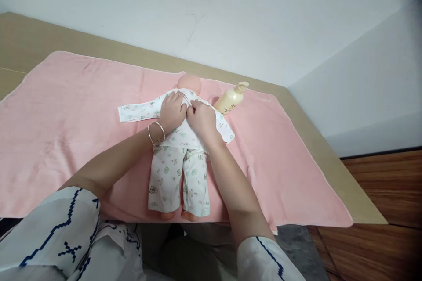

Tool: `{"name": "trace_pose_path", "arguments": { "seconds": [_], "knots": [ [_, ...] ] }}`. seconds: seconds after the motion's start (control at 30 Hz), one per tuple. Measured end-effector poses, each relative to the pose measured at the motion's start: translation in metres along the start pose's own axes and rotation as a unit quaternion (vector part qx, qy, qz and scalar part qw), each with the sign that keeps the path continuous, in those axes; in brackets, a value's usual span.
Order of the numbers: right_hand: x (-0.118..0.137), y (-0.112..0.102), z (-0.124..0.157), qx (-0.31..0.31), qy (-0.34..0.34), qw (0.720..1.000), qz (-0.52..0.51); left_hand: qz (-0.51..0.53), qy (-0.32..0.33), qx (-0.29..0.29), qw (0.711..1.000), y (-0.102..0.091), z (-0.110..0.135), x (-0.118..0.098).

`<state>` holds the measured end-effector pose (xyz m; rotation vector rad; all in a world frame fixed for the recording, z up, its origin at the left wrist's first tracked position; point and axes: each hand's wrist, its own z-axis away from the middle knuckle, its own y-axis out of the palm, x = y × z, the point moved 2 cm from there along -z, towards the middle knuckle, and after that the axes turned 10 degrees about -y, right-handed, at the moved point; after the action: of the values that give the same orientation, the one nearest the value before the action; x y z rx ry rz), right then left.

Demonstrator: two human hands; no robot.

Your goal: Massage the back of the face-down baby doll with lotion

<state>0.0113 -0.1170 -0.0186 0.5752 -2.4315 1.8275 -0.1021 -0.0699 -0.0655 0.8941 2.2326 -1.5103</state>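
Baby doll (180, 158) lies face up on a pink towel (66, 109) spread over a tan counter (23, 35), its bare head (189, 83) toward the white wall (263, 17) and its feet (168, 215) at the near edge, just in front of the person. Both of the person's hands meet at the doll's chest: the left hand (172, 112), with two thin bangles (156, 133) at the wrist, rests on the printed top (180, 138) with its fingers curled into the cloth near the collar, and the right hand (201, 118) touches it, fingers pinched on the same front of the top. Matching printed trousers (180, 180) are on and drawn up to the waist, with only the toes showing below the cuffs. The top lies across the body with one long sleeve (135, 112) stretched flat on the towel to the side; whether an arm fills it cannot be told. By the look of it the lower half is dressed and the top's front is the part in hand; the hands hide whether it is fastened. A cream pump bottle (229, 100) lies tilted on the towel just beside the doll's head, untouched.
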Motion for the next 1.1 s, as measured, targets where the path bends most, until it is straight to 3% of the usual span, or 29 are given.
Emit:
{"name": "trace_pose_path", "arguments": {
  "seconds": [0.23,0.8,1.1],
  "knots": [
    [-0.04,0.027,-0.015,0.0,-0.042,0.995,-0.091,0.018,-0.021,-0.016,0.999,0.006,0.005,0.001],
    [-0.038,0.029,-0.014,-0.012,-0.043,0.996,-0.082,0.023,-0.014,-0.026,0.999,0.006,0.005,0.001],
    [-0.055,0.025,-0.016,0.014,-0.052,0.991,-0.124,-0.048,0.03,-0.021,0.998,-0.003,0.019,-0.014]
  ]
}}
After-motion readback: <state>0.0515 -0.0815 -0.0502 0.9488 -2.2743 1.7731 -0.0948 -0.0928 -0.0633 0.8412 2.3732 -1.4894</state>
